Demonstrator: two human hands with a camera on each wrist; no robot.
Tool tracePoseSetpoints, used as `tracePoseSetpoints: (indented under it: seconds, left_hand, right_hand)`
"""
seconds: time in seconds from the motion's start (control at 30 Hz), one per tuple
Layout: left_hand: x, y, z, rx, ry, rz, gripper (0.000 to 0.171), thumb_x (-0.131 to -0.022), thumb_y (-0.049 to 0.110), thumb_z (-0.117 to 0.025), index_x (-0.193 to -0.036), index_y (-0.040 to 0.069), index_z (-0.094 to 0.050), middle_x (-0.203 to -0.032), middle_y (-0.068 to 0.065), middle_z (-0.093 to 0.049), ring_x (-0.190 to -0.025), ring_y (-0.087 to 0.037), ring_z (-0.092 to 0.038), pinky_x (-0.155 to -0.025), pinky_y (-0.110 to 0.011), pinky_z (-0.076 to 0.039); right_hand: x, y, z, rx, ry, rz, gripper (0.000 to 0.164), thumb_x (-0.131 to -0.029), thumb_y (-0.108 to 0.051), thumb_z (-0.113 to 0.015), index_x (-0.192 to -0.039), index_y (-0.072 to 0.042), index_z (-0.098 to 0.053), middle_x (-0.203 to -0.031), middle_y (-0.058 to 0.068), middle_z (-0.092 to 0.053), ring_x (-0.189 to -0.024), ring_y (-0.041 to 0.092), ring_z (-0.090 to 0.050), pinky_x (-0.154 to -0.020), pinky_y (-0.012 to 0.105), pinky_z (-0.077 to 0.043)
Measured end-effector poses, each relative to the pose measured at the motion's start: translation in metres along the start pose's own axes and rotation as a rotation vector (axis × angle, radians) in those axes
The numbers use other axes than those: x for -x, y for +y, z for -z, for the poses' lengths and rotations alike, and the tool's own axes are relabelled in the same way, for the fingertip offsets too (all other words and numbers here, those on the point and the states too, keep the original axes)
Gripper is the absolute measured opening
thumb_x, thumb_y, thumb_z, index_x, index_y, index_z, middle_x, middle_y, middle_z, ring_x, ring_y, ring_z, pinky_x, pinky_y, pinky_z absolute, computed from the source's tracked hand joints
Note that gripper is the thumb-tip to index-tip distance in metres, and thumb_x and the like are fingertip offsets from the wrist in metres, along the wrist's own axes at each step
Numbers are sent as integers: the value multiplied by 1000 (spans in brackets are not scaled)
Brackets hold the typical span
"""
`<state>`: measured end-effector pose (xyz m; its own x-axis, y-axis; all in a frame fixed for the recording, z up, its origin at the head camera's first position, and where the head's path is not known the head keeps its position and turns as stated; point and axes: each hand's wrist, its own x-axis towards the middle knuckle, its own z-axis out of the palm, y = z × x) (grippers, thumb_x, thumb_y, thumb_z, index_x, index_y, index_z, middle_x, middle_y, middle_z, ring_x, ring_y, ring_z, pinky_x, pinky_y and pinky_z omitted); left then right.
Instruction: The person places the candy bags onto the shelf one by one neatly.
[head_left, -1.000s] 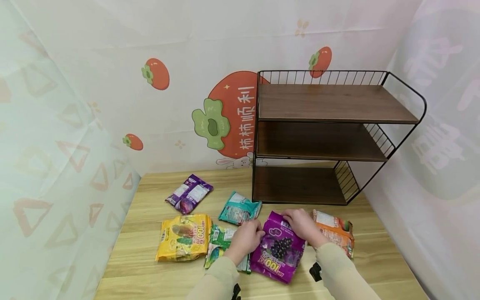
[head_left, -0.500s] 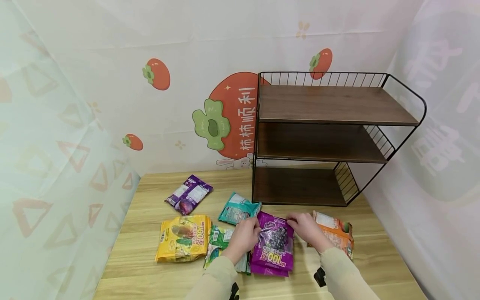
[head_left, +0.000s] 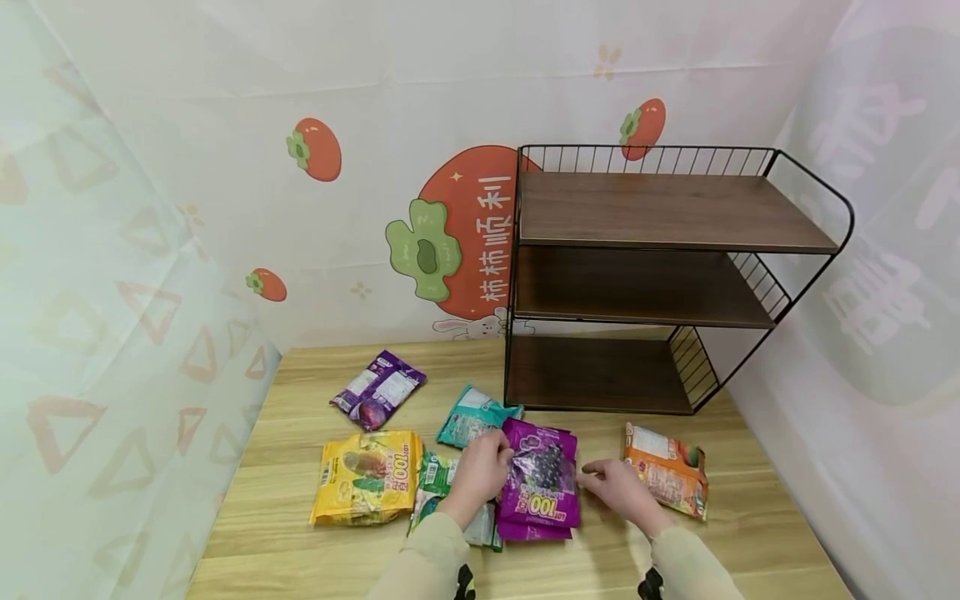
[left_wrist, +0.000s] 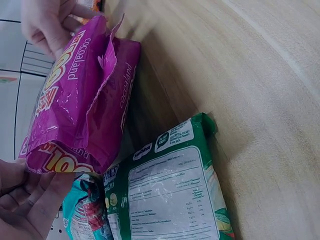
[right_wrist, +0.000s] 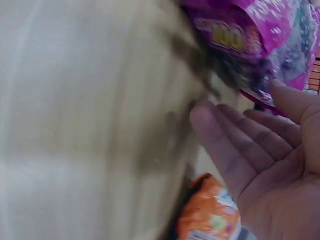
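Observation:
Two purple grape candy bags (head_left: 542,479), apparently stacked, lie at the front middle; the upper one nearly covers the lower. My left hand (head_left: 480,471) pinches the upper bag's left edge between thumb and fingers, as the left wrist view also shows. At the right side is my right hand (head_left: 617,487), its fingers (right_wrist: 245,135) extended and its thumb close to the bag; whether it touches cannot be told. Beneath my left forearm, partly hidden, lies a green candy bag (left_wrist: 170,185). Just behind my left hand sits a teal bag (head_left: 474,417).
A yellow mango candy bag (head_left: 371,479) lies to the left, with a dark purple bag (head_left: 378,390) behind it. On the right is an orange bag (head_left: 667,471). A three-tier shelf (head_left: 637,287) with a black wire frame stands at the back right of the wooden table (head_left: 247,542).
The purple bags have straightened from a tilt and shifted slightly left, the upper now lying over the lower. My right hand has left the upper corner and come down along the right side.

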<state>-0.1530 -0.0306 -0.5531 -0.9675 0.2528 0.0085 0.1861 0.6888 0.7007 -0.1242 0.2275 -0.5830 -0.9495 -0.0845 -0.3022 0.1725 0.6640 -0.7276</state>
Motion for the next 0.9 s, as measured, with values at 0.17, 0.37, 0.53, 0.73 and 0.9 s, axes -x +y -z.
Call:
tracePoseSetpoints:
  seconds: [0.17, 0.37, 0.53, 0.73, 0.9]
  left_hand:
    - [0, -2, 0, 17, 12, 26, 14, -100, 10, -65, -87, 12, -60, -80, 2, -59, -67, -12, -52, -58, -29, -46]
    - [0, -4, 0, 32, 14, 67, 14, -101, 9, -64, -87, 11, -60, -78, 1, -58, -67, -12, -53, -57, -29, -47]
    - [-1, -5, 0, 24, 28, 76, 13, -100, 10, -66, -87, 10, -62, -78, 1, -59, -67, -13, -55, -58, -29, -49]
    - [0, -7, 2, 35, 24, 86, 13, -99, 10, -67, -86, 10, -63, -78, 0, -62, -63, -11, -55, -55, -28, -48]
    - [0, -8, 6, 89, -11, 70, 10, -96, 7, -70, -88, 9, -64, -78, 0, -62, -65, -11, -55, -56, -28, -48]
  right_hand:
    - [8, 9, -8, -369, -144, -112, 44, -101, -27, -65, -123, 11, -66, -88, 13, -73, -75, 30, -72, -61, 45, -62]
    - [12, 11, -13, -545, -210, -103, 46, -104, -31, -60, -122, 11, -65, -96, 17, -75, -83, 33, -75, -69, 50, -63]
    - [14, 5, -16, -566, -185, -105, 44, -103, -31, -63, -118, 10, -66, -94, 15, -74, -81, 30, -74, -72, 50, -62]
    - [14, -3, -18, -546, -142, -116, 44, -100, -33, -67, -113, 9, -68, -88, 13, -74, -74, 24, -72, -72, 49, -62]
    - [12, -5, -20, -547, -134, -129, 39, -99, -29, -69, -110, 9, -69, -85, 12, -74, -71, 20, -71, -71, 45, -63]
